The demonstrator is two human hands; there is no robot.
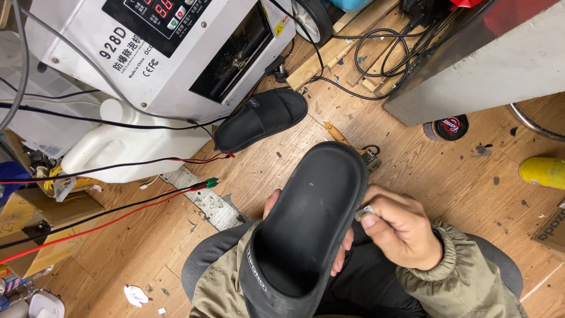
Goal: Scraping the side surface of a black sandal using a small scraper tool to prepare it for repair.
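Left hand (306, 235) under black slipper (312, 218), fingers wrapped round it. Right hand (400, 227) pinches small grey piece (366, 210) at slipper's right edge. Second slipper (262, 118) far left.

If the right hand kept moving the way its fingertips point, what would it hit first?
The right hand points left, so its fingertips would likely first meet the side edge of the black rubber slide sandal held by the left hand; they look almost touching, though depth is unclear.

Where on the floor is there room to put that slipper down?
Bare wood floor lies between the slipper held in the hands, the round tin and the yellow can. It is crowded at left by the red and black wires, the white jug and the second slipper.
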